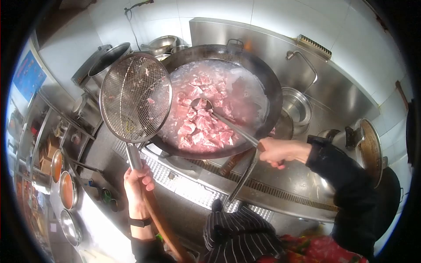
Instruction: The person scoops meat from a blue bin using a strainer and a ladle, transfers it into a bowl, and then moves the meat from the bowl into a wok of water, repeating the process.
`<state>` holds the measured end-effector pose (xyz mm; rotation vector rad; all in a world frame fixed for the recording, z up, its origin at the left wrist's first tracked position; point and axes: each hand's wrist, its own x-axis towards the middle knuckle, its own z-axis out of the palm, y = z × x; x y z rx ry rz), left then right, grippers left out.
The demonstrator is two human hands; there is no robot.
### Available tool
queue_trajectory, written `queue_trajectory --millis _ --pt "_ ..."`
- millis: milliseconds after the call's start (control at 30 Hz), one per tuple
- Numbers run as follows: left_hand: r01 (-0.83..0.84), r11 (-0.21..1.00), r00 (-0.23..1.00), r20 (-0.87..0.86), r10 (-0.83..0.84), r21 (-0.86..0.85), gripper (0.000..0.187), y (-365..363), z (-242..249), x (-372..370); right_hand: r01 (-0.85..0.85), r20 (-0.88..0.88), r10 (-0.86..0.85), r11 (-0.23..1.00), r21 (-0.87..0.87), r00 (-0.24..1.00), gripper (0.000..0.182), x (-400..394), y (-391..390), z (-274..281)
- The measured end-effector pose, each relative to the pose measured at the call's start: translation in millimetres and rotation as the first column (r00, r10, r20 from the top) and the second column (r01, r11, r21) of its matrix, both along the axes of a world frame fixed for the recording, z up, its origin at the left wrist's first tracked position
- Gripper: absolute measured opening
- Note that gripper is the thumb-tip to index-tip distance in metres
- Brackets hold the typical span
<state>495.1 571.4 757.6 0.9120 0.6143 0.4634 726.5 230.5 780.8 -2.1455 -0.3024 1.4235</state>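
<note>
My left hand [139, 182] is closed round the handle of a large round wire-mesh skimmer [136, 98]. Small scraps of meat cling to its mesh, which overlaps the left rim of a big dark wok [274, 98]. Pieces of pink raw meat [204, 125] lie in cloudy, foamy liquid inside the wok. In my right hand [280, 151] is the handle of a metal ladle [237, 128], gripped at the wok's right front edge. The ladle's bowl rests among the meat pieces, partly hidden by them.
Metal bowls [162, 44] and a pot [109, 59] stand behind the skimmer. A faucet [307, 65] rises above a steel basin [296, 107] on the right. At the far right leans a lidded pan [370, 149]. Bowls of orange-red sauce [67, 190] line the left counter.
</note>
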Motion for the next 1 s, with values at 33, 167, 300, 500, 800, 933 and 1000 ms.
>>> queue_trajectory --millis 33,167,300,500,800,933,1000 --pt "-0.01 1.0 0.999 0.032 0.011 -0.024 0.026 0.0 -0.2 0.7 0.011 -0.039 -0.011 1.0 0.02 0.999 0.011 -1.8 2.9 -1.4" --pt "-0.039 0.998 0.997 0.059 0.041 -0.041 0.03 7.1 2.9 -8.0 0.139 -0.269 -0.106 0.984 0.109 0.957 0.012 -4.2 -14.8 1.8" --pt "-0.026 1.0 0.998 0.064 0.027 -0.011 0.031 9.8 5.4 -9.7 0.32 -0.521 -0.219 0.941 0.111 0.825 0.016 -9.0 -20.2 -5.5" --pt "-0.031 0.994 0.992 0.122 0.044 -0.108 0.03 9.0 0.4 0.6 0.572 -0.782 -0.24 0.801 0.176 0.576 0.012 -39.2 -48.9 -36.7" --pt "0.011 0.99 0.995 0.099 0.003 -0.141 0.029 7.8 -3.3 6.9 0.701 -0.729 -0.373 0.683 0.203 0.574 0.014 -87.3 -96.8 -27.1" --pt "0.018 0.987 0.995 0.095 -0.003 -0.159 0.03 3.8 -6.7 11.8 0.625 -0.551 -0.405 0.723 0.296 0.729 0.016 -98.3 -112.9 -39.7" --pt "0.025 0.985 0.995 0.094 -0.009 -0.173 0.03 3.1 -9.5 12.8 0.601 -0.503 -0.408 0.734 0.315 0.762 0.016 -104.2 -116.6 -49.2"
